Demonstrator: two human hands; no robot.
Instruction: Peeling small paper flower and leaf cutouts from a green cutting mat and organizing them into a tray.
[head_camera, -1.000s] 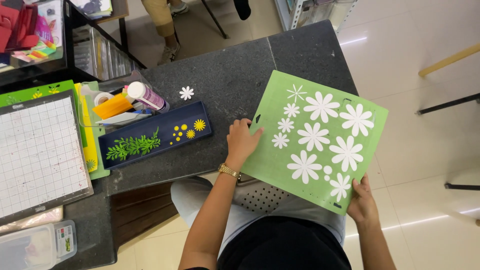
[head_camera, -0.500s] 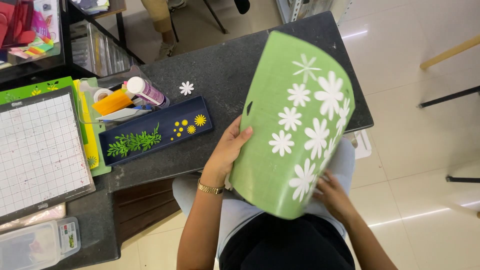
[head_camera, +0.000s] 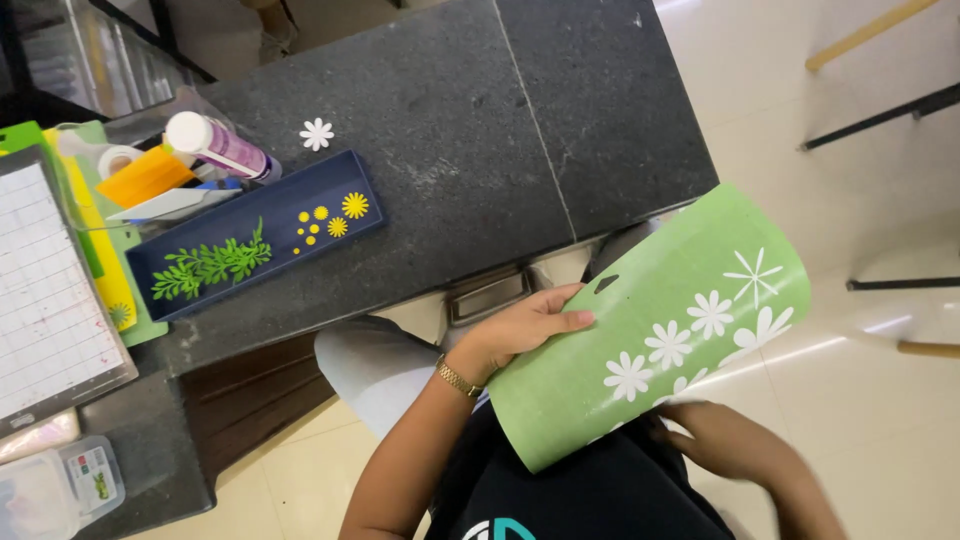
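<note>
While both hands grip it, left hand at 9 o'clock, right hand beneath, the green mat bows off the counter. Flexing to loosen the white daisies seems underway; peeling them needs one hand freed.

The person's arms are bare to the hands, with no sleeves showing. A slim gold wristwatch circles the left wrist. Below the wristwatch lies a dark top bearing a small pale-and-teal mark, over light grey trousers.

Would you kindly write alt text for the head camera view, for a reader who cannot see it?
A seated person bends a green mat bearing white paper daisies over their lap, left hand on its upper edge, right hand beneath it. On the dark stone table lie a navy tray of green leaves and yellow flowers, and a single white daisy.
</note>
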